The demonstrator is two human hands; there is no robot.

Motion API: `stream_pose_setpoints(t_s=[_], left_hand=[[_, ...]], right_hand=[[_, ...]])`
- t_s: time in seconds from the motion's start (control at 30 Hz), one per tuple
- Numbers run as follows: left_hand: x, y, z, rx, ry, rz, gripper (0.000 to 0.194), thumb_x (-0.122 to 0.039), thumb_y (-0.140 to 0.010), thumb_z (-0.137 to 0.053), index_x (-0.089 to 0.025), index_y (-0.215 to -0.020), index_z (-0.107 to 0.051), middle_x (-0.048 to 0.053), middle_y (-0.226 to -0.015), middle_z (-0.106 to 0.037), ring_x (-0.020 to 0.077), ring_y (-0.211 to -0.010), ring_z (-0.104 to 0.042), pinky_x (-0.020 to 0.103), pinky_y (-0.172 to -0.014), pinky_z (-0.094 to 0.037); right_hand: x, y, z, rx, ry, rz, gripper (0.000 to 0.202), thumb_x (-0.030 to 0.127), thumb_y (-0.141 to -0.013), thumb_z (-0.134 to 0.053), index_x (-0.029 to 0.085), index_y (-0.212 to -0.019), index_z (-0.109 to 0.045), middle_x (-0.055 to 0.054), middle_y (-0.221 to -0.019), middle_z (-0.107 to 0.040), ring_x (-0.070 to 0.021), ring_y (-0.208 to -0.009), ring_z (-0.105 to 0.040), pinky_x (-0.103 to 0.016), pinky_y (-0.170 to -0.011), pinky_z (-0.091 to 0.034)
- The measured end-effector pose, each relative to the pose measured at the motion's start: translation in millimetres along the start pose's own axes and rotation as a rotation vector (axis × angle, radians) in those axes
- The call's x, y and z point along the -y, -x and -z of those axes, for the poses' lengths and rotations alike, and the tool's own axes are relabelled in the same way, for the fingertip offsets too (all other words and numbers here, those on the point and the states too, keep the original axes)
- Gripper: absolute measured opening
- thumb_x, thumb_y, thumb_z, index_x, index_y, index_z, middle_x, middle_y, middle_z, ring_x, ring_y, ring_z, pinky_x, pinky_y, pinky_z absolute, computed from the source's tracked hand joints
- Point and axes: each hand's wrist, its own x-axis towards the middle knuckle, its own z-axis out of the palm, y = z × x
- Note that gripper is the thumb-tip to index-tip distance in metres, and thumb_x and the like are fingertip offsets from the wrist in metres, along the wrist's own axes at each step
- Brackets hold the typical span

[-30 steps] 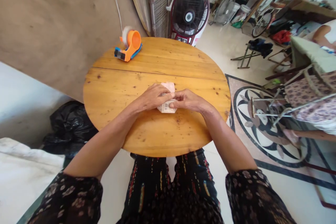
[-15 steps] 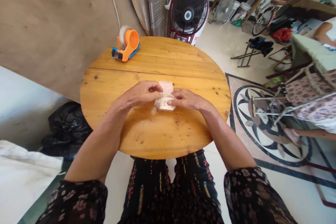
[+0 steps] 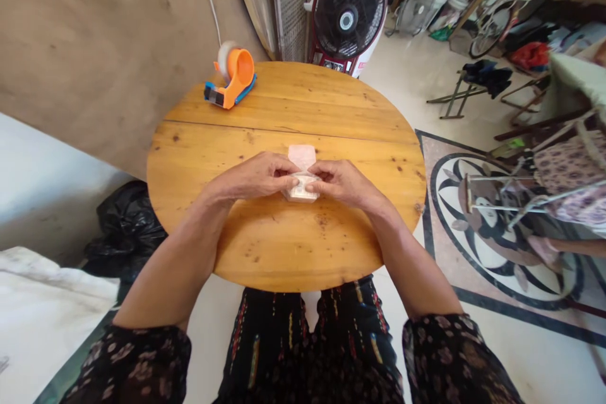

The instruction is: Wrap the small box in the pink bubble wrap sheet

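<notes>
- Packet (image 3: 303,193), small and pale, sits at the middle of the wooden table (image 3: 293,246); its pinkish flap (image 3: 302,155) points toward the table's far edge.
- Left hand (image 3: 265,177) pinches the packet's left side, fingers narrow.
- Right hand (image 3: 344,183) likewise grips its right side.
- Tape dispenser (image 3: 237,79), orange and blue, stands at the table's far left.
- Electric fan (image 3: 348,20) stands beyond the table.

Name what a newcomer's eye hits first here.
Probably the orange tape dispenser, bright against the wooden table at its far left edge. Next, the dark round fan standing just beyond the table's far side. Then the table's middle, where the left hand and right hand pinch a small pale packet with a pinkish flap pointing away from the person.
</notes>
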Motion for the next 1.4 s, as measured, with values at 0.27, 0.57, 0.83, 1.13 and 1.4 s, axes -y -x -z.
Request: stream_pose_setpoints(t_s=[0.27, 0.57, 0.83, 1.13, 1.4], left_hand=[[5, -3, -3.0, 0.033, 0.096, 0.009, 0.028, -0.035, -0.085, -0.053, -0.018, -0.094, -0.074, 0.003, -0.096, -0.072, 0.0176, -0.087, -0.064, 0.024, -0.075, -0.046], [3, -7, -7.3, -0.033, 0.188, 0.141, 0.034, -0.043, -0.081, -0.058, -0.017, -0.100, -0.070, 0.004, -0.096, -0.073, 0.0189, -0.086, -0.065, 0.026, -0.073, -0.048], [2, -9, -6.5, -0.073, 0.150, 0.163, 0.035, -0.045, -0.085, -0.050, -0.015, -0.085, -0.069, 0.002, -0.081, -0.067, 0.0151, -0.073, -0.058, 0.025, -0.065, -0.043], [16, -13, -10.9, -0.177, 0.155, 0.154, 0.034, -0.042, -0.084, -0.046, -0.016, -0.066, -0.058, 0.001, -0.063, -0.055, 0.0129, -0.060, -0.049, 0.024, -0.055, -0.035], [20, -17, -14.6, -0.265, 0.037, 0.236, 0.037, -0.039, -0.086, -0.041, -0.019, -0.055, -0.042, -0.001, -0.055, -0.044, 0.0111, -0.054, -0.038, 0.026, -0.051, -0.025]], right_hand=[[30, 13, -5, 0.013, 0.362, 0.073, 0.054, 0.052, -0.077, -0.074, 0.015, -0.114, -0.064, -0.011, -0.107, -0.069, -0.0228, -0.091, -0.060, -0.030, -0.075, -0.040], [22, 7, -7, -0.031, 0.249, 0.013, 0.039, 0.056, -0.083, -0.066, 0.017, -0.092, -0.068, -0.001, -0.080, -0.065, -0.0133, -0.069, -0.051, -0.026, -0.064, -0.031], [6, -8, -4, 0.016, 0.031, -0.070, 0.040, 0.054, -0.082, -0.066, 0.018, -0.099, -0.069, 0.000, -0.081, -0.064, -0.0134, -0.071, -0.054, -0.025, -0.063, -0.034], [3, -14, -12, -0.165, 0.043, -0.096, 0.054, 0.057, -0.076, -0.072, 0.017, -0.112, -0.069, -0.004, -0.092, -0.068, -0.0146, -0.075, -0.056, -0.026, -0.069, -0.040], [-3, -18, -18, -0.203, 0.093, -0.064, 0.045, 0.058, -0.092, -0.053, 0.020, -0.099, -0.075, -0.004, -0.090, -0.069, -0.0175, -0.082, -0.060, -0.028, -0.077, -0.041]])
